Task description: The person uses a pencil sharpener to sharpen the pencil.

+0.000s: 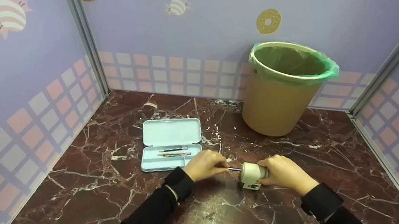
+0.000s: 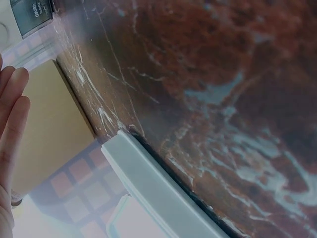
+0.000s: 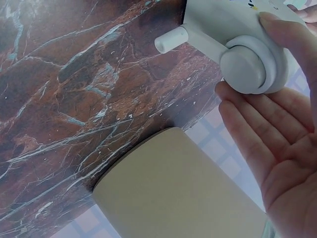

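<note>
A cream hand-crank pencil sharpener (image 1: 251, 173) stands on the marble tabletop, right of the middle. My right hand (image 1: 283, 175) grips its body, thumb on one side and fingers on the other. The right wrist view shows the white crank handle (image 3: 203, 42) pointing away from the palm. My left hand (image 1: 207, 165) pinches a dark pencil (image 1: 235, 169) whose far end reaches the sharpener's front; how deep it goes is hidden. In the left wrist view, only the fingers (image 2: 12, 119) and a corner of the sharpener with a dark translucent panel (image 2: 34, 15) appear.
A light blue pencil case (image 1: 157, 164) lies open to the left, with pencils (image 1: 175, 154) in its tray. Behind the right hand stands a tan trash bin (image 1: 277, 105) with a green liner. Patterned walls (image 1: 192, 31) enclose the back and sides.
</note>
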A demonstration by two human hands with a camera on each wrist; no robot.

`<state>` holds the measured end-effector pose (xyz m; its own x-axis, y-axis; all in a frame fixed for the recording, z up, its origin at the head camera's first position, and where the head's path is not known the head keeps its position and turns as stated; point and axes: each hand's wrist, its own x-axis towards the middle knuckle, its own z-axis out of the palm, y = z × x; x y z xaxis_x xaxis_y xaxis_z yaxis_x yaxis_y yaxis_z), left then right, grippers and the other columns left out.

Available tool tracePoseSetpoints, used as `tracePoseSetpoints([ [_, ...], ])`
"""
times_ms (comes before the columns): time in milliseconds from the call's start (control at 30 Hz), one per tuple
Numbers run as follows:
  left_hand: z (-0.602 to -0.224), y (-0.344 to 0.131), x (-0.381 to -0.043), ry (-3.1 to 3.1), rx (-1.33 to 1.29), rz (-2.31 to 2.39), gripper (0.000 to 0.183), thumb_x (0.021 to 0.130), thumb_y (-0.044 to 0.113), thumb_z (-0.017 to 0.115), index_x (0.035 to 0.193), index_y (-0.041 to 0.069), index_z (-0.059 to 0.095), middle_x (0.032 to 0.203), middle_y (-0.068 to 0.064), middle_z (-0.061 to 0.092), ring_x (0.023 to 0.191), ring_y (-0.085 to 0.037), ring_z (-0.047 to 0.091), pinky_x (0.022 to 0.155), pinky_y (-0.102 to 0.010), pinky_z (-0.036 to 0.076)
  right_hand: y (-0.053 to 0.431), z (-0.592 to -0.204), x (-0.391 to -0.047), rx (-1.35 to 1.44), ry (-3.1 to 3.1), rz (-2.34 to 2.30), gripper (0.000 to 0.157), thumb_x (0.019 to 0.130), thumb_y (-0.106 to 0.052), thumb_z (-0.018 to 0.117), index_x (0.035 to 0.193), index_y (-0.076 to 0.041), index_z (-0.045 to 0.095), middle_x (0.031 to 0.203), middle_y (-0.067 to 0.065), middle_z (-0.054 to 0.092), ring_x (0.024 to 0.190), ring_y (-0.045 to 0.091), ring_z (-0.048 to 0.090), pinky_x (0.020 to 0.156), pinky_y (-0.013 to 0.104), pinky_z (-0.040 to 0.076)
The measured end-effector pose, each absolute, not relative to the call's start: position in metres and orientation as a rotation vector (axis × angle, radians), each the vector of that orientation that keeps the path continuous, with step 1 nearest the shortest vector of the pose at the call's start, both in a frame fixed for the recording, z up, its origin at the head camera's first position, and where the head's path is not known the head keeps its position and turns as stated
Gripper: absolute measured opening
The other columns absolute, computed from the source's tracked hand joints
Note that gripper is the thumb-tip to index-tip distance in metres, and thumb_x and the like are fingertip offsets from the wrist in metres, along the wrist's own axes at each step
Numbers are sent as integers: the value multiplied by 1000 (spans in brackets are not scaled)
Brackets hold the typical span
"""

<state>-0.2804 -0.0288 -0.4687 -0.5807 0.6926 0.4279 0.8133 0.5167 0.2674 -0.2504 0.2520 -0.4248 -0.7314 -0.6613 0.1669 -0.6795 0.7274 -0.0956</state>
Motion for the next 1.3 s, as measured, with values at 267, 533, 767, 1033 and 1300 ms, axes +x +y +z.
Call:
tracePoseSetpoints([
  [267,-470,-30,-280,-2522,-1264,-661,10,89,20,77,89,11,76,89,-2,80,77,-14,75,74,-21,60,250,-424,-250,1099,-2801,221,27,69,-22,90,84,-10,71,74,0,72,59,8,56,54,30,46],
  [533,-469,-31,-282,-2529,-1270,-659,11,90,21,77,87,10,75,88,-2,80,77,-14,75,73,-20,59,250,-425,-250,1095,-2797,224,26,68,-21,89,81,-10,69,71,-1,71,57,7,55,54,29,46],
  [767,-468,-33,-283,-2555,-1254,-740,11,89,20,78,84,10,75,84,-3,79,72,-15,72,68,-21,57,248,-423,-249,1093,-2804,215,26,68,-21,89,82,-9,70,72,0,72,57,8,55,54,30,47],
  [1033,-466,-38,-283,-2596,-1247,-805,9,90,18,77,87,9,77,85,-4,79,72,-15,72,68,-18,55,247,-423,-251,1128,-2769,179,26,70,-23,89,82,-10,70,71,0,72,57,10,57,53,31,47],
  [1300,-466,-39,-282,-2593,-1253,-799,7,89,17,77,90,10,78,90,-3,81,77,-16,75,72,-18,58,247,-423,-251,1115,-2773,177,26,68,-22,89,81,-10,70,71,0,72,56,9,56,53,30,47],
])
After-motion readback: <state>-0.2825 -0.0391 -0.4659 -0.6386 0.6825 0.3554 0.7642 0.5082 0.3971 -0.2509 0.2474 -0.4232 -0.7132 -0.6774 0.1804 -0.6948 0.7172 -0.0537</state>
